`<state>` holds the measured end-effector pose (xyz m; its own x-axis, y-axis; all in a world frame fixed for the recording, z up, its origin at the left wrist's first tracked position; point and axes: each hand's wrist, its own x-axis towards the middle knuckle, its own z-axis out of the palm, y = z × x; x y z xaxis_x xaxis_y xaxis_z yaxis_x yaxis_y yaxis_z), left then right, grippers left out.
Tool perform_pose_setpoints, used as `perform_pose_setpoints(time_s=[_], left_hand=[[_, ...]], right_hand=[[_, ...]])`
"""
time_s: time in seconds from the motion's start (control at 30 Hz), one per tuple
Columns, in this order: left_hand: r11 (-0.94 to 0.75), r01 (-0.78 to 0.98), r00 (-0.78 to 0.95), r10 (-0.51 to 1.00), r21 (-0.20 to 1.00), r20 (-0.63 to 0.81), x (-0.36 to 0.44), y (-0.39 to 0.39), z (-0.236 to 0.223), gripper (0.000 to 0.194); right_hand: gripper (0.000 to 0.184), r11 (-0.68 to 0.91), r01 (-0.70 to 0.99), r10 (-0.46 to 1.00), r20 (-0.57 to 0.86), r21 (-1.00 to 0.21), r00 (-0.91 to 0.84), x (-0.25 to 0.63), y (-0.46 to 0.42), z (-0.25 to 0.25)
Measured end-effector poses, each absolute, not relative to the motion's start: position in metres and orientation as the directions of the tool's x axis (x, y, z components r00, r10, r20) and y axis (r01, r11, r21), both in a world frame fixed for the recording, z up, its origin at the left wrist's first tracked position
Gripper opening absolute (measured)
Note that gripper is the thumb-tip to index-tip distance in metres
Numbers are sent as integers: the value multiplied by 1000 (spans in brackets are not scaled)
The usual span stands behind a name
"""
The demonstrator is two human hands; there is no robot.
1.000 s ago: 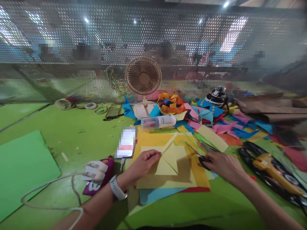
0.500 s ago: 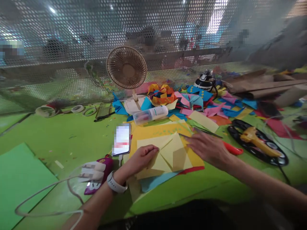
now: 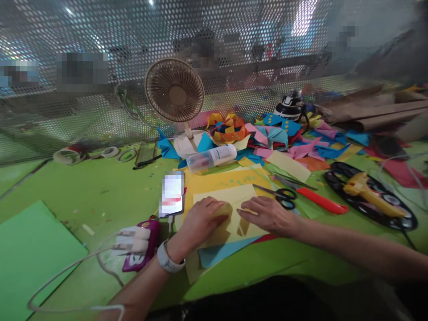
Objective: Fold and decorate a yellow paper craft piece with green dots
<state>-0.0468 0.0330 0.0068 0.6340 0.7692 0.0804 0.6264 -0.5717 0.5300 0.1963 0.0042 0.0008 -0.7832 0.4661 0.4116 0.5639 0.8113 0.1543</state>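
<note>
A pale yellow sheet of paper lies on a small stack of coloured paper in front of me. My left hand, with a white watch at the wrist, rests over its left half. Those fingers are closed around a raised, curved part of the pale yellow paper. My right hand is over the sheet's right half, fingers stretched toward the left hand, with no tool in them; the thumb is hard to make out. Black-handled scissors lie just beyond the right hand, beside a red-handled tool.
A lit phone and a purple power strip with cables are at left. A clear bottle lies before the fan. Paper shapes cover the back. A yellow glue gun rests on a black tray at right.
My right hand has moved left and nearer, away from the scissors, which now show fully. My left hand has opened its fist and taken hold of a part of the pale yellow paper.
</note>
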Motion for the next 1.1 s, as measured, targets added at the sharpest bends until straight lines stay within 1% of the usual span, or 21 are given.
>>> perform_pose_setpoints(time_s=[0.1,0.27,0.37,0.43,0.5,0.6,0.7,0.83,0.9,1.0,1.1], left_hand=[[-641,658,656,746,395,115,-47,33,4,26],[-689,682,687,719,245,109,-45,33,-3,20],[-721,679,711,693,141,119,-44,34,-7,19],[-738,667,730,674,102,111,-44,35,-8,22],[-746,659,739,665,92,108,-44,35,-7,24],[-749,655,741,663,102,107,-43,36,-6,22],[-744,663,737,668,82,104,-42,35,-7,17],[-741,671,735,670,23,109,-40,31,-11,16],[-736,677,732,673,2,111,-39,30,-11,15],[-733,680,730,674,-15,112,-37,29,-9,13],[-734,679,731,674,-16,106,-35,28,-8,12]], right_hand=[[25,809,584,506,425,67,-750,199,8,-10],[26,797,599,574,400,-74,-715,201,11,-20],[21,752,622,654,369,-219,-661,200,11,-21],[19,708,615,706,344,-347,-619,197,11,-21],[20,659,589,747,319,-468,-584,194,11,-23],[20,593,545,788,288,-593,-544,190,12,-25],[19,547,509,809,262,-665,-527,190,15,-26],[16,495,469,838,259,-731,-480,192,22,-25],[15,456,454,853,232,-766,-467,191,25,-23],[13,421,449,859,188,-788,-476,189,26,-21],[13,419,464,856,170,-780,-489,187,23,-21]])
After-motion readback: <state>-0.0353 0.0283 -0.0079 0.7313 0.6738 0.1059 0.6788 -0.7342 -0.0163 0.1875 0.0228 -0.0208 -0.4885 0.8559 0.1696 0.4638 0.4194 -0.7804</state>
